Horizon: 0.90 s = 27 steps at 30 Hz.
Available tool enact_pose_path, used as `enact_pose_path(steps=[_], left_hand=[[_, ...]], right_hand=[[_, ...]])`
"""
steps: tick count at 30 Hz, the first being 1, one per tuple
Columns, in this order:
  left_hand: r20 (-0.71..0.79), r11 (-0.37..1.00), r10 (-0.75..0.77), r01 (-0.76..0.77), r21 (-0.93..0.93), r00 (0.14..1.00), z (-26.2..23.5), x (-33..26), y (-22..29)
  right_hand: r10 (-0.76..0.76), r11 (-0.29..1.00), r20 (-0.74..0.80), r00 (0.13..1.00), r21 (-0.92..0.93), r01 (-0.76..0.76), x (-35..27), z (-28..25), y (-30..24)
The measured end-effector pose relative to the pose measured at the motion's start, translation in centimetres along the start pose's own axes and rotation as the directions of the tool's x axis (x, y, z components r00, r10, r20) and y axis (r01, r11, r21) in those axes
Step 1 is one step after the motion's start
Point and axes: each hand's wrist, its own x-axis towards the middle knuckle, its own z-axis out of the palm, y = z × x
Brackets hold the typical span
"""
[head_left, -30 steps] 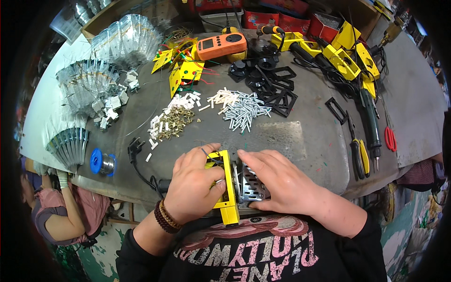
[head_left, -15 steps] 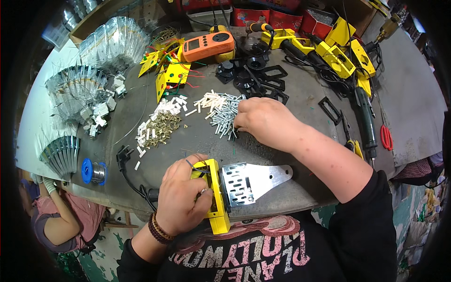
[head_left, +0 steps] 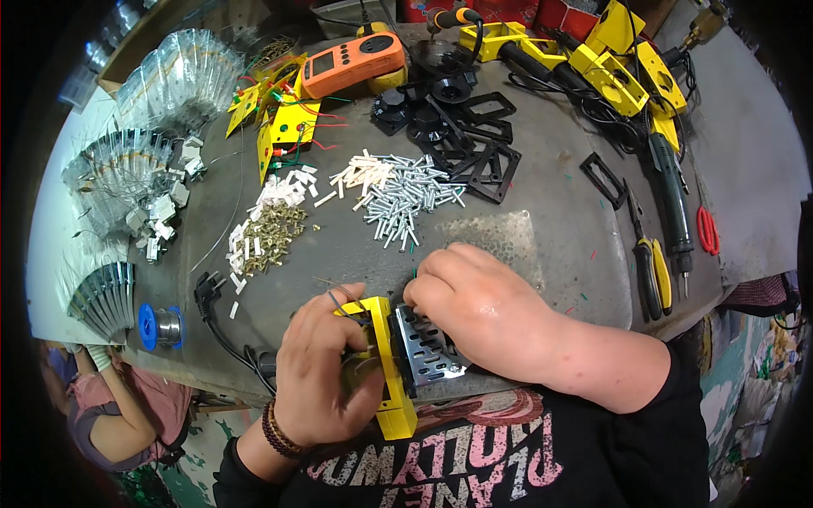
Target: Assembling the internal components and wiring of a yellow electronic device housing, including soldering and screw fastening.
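Observation:
My left hand [head_left: 326, 372] grips a yellow frame-like housing [head_left: 395, 415] at the table's front edge, thumb and fingers curled over its near-left side. A shiny slotted metal plate [head_left: 426, 351] is attached to the housing's right side. Over that plate's upper edge hovers my right hand [head_left: 478, 305], its fingertips pinched together; anything between them is hidden. It also covers the plate's right part. Beyond the hands lies a heap of silver screws [head_left: 406, 199], with cream-coloured short tubes [head_left: 364, 172] beside it. A black cord with a plug [head_left: 207, 292] runs towards the housing.
Brass-coloured terminals [head_left: 269, 237] and white pieces [head_left: 292, 184] lie left of the screws. An orange meter [head_left: 351, 65], yellow panels and black parts stand farther back. At right are pliers [head_left: 652, 279], a screwdriver [head_left: 673, 207] and red-handled scissors [head_left: 708, 231]. Solder spool [head_left: 161, 328] sits left.
My right hand has moved from the screw heap down and nearer, to the metal plate. My left hand stays on the housing, its fingers slightly shifted. The whole view has tilted a little.

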Motion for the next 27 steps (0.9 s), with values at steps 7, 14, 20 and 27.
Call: enact_pose_path(steps=[7, 14, 20, 27], left_hand=[[0.106, 0.999, -0.045, 0.045, 0.000, 0.993, -1.2, 1.5, 2.1], [0.219, 0.987, -0.091, 0.058, 0.152, 0.971, -0.5, 2.2, 2.9], [0.190, 0.990, -0.085, 0.062, 0.123, 0.978, -0.2, 1.8, 2.4], [0.136, 0.993, -0.002, -0.014, 0.121, 0.991, 0.2, 1.8, 2.2]], right_hand=[[-0.003, 0.990, -0.004, 1.000, -0.144, 0.003, -0.5, 0.1, 0.1], [0.026, 0.998, -0.088, 0.996, -0.052, -0.031, -0.4, 0.9, 0.0], [-0.027, 0.996, -0.142, 0.989, -0.085, 0.015, -0.3, 1.5, -0.5], [-0.021, 0.997, -0.225, 0.974, 0.070, 0.037, -0.6, 2.2, 0.0]])
